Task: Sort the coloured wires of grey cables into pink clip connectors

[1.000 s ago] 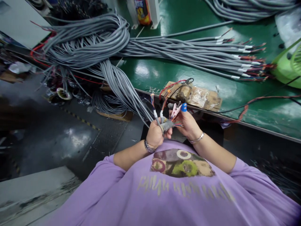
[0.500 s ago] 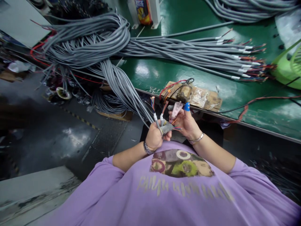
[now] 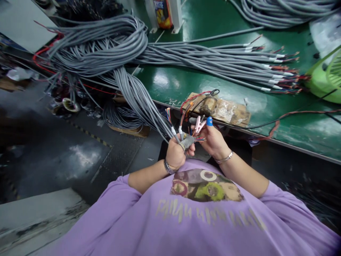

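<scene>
My left hand [image 3: 176, 153] is closed in a fist around two grey cables [image 3: 174, 133] whose stripped ends fan into thin coloured wires; its forefinger wears grey tape. My right hand [image 3: 213, 140] is closed on a small pink alligator clip [image 3: 198, 124] held just right of the cable ends, with fine coloured wire tips poking out between both hands. A blue cap covers one right fingertip. Both hands hover in front of my chest at the green bench's [image 3: 293, 117] near edge.
A thick bundle of grey cables [image 3: 128, 49] hangs off the bench's left end; more stripped cables [image 3: 239, 64] lie across the green top. A taped cardboard block [image 3: 221, 108] with red and black leads sits by the edge. A green fan [image 3: 326, 76] stands at right.
The pink clip dipped and blurred half a second ago and is now back upright by the cable ends. The cable ends in my left hand have shifted slightly left.
</scene>
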A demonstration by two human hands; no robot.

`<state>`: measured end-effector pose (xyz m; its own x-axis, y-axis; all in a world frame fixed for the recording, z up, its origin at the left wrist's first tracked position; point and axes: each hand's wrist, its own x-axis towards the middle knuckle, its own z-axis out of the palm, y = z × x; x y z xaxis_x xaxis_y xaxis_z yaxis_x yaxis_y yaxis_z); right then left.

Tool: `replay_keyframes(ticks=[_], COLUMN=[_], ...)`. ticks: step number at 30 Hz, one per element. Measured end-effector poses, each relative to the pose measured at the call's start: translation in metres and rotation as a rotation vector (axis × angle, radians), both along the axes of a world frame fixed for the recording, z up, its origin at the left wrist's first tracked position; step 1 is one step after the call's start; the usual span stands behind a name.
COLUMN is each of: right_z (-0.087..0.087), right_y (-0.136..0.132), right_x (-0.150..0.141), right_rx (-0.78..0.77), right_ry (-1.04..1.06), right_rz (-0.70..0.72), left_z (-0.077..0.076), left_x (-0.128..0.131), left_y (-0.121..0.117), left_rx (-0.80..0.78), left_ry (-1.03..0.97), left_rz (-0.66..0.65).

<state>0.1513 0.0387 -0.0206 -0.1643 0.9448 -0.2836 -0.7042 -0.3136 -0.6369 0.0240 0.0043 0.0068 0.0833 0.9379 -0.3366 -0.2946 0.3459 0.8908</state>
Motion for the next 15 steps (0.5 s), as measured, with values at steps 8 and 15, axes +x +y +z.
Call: replay_keyframes(ticks=[8,15], right_z=[-0.0062,-0.0076], right_y=[0.0092,0.0073], right_x=[-0.0055,-0.0094], right_rx=[-0.1,-0.118], right_ry=[0.11,0.129], right_rz=[0.051,-0.013], left_z=[-0.0032,-0.0075], left_x=[-0.0005,-0.0008], left_y=[0.0002,-0.001], left_rx=[-0.017,-0.02], left_ry=[0.002,0.021], left_rz=[-0.03,-0.05])
